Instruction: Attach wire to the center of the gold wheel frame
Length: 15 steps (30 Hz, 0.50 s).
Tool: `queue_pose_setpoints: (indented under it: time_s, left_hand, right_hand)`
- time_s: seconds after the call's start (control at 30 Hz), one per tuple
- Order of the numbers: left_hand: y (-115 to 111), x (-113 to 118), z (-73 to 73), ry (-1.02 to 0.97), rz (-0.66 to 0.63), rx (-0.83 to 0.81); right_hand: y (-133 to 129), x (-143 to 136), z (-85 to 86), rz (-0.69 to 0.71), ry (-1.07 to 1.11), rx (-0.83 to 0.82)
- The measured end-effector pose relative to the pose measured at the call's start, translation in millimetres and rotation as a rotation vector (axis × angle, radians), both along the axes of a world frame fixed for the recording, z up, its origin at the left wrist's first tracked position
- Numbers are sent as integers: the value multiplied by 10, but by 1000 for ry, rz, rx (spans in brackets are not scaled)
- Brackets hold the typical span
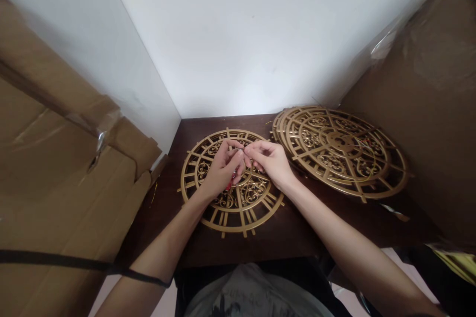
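A round gold openwork clock face [241,229], with Roman numerals and scrollwork, lies flat on the dark table. Above its middle my left hand [223,168] and my right hand [273,162] meet, both closed in a pinch with fingertips almost touching. A small dark piece [241,148] shows between the fingertips, too small to name. Tucked under the fingers of my left hand is a small red and silver object [231,181], partly hidden by the palm. Whatever my right fingers pinch is too fine to make out.
More gold clock faces [342,185] are stacked at the right, with yellow wire ties on top. Cardboard [67,158] stands along the left, and a large box [427,89] borders the right. A white wall [260,49] rises behind the dark tabletop [223,252]. A brush-like item [396,213] lies at right.
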<state>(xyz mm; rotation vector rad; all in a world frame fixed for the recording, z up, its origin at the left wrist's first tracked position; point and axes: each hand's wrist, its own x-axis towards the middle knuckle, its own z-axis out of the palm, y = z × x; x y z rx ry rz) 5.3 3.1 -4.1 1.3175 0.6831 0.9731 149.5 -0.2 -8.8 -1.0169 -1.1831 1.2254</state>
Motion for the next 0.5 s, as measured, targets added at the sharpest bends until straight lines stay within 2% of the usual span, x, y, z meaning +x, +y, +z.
queue_pose_setpoints:
  time_s: [0.5]
  left_hand:
    - [17,-13,-41,36,-6,22]
  right_hand:
    - [-15,5,-3,19,-25,16]
